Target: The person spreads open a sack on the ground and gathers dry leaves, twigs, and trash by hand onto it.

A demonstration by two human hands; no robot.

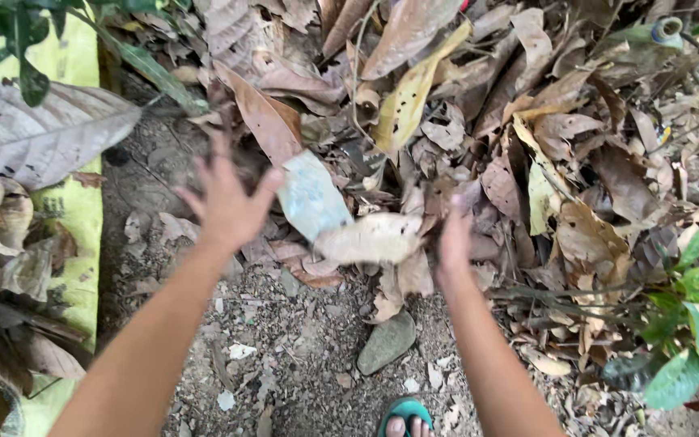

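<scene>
Our left hand [224, 198] fingers splayed, right hand [453, 243] edge-on — fingers unclear; dry leaves [370, 237] between look light, brittle — best scooped from beneath, we judge.

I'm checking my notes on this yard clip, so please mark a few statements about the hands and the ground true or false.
1. Both hands are spread open over the pile of dry brown leaves. True: left hand, right hand.
2. A flat grey stone lies on the gravel between the forearms. True.
3. The left hand grips a rake. False: it holds nothing.
4. The sheet at the left edge is red. False: the plastic sheet is yellow.
5. A foot in a teal sandal shows at the bottom. True.
</scene>
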